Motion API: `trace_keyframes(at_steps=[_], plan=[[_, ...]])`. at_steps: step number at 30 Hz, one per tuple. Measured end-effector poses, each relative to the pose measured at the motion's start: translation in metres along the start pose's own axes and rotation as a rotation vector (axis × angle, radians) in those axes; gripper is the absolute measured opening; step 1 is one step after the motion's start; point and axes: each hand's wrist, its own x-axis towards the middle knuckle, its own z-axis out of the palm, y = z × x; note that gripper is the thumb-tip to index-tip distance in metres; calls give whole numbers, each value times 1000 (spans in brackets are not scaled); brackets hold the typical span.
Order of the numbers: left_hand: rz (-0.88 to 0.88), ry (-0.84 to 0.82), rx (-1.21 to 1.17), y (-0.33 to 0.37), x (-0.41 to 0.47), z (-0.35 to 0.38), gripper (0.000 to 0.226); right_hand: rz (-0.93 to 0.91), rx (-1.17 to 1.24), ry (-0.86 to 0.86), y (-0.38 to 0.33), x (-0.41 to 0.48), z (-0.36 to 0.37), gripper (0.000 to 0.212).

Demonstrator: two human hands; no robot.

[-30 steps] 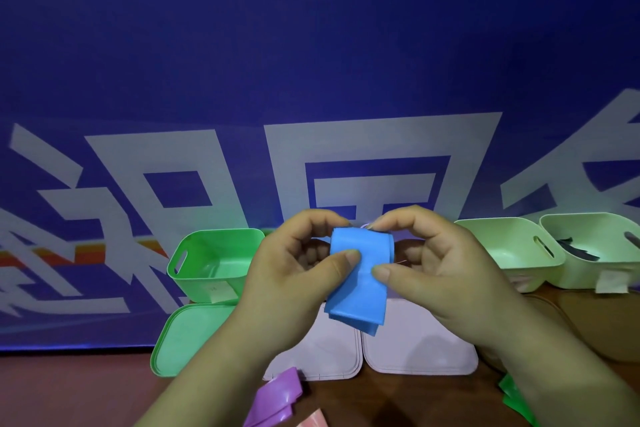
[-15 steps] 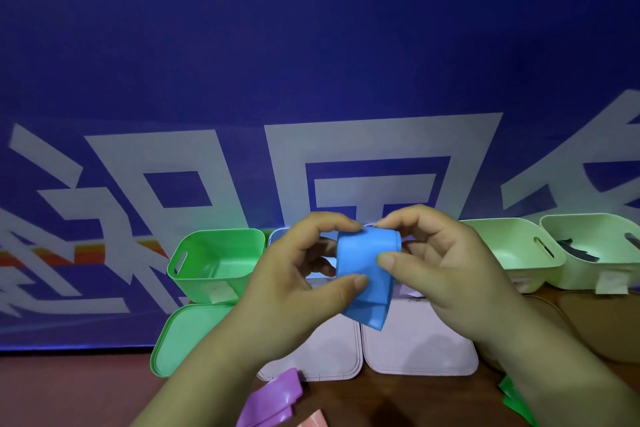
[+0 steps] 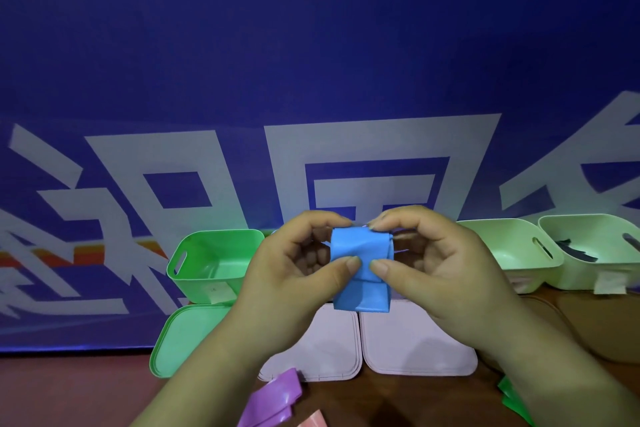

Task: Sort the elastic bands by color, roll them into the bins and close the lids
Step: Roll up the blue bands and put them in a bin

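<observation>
A partly rolled, flat blue elastic band (image 3: 360, 274) was held in the air above the brown table (image 3: 381, 402), in front of a row of bins. The left hand (image 3: 294, 274) pinched it from its 9 o'clock and the right hand (image 3: 440, 270) from its 3 o'clock. On each hand the curled fingers (image 3: 398, 220) closed over the top edge while the thumb pressed the front face. At the band's 9 o'clock stood an open bright green plastic bin (image 3: 214, 260), with a green lid (image 3: 183, 336) lying flat just in front of it. Two pale lilac lids (image 3: 325, 347) lay side by side at the band's 6 o'clock. At 3 o'clock stood an open pale green bin (image 3: 512, 246) and, just beyond it, a second pale green bin (image 3: 595, 274) holding a dark band (image 3: 575, 251). On the near table lay a purple band (image 3: 273, 399) at 7 o'clock, a pink band (image 3: 313, 421) just beside it, and a green band (image 3: 512, 399) at 5 o'clock
</observation>
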Motion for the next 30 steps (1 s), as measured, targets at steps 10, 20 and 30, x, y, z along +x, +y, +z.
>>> trace_keyframes(at_steps=[10, 20, 30], plan=[[62, -27, 115, -3, -2, -5, 37, 105, 110, 69, -4, 0, 3, 18], [171, -21, 209, -9, 1, -5, 31, 190, 82, 121, -11, 3, 5, 11], [15, 64, 106, -6, 2, -1, 28, -9, 5, 39, -1, 2, -1, 22]])
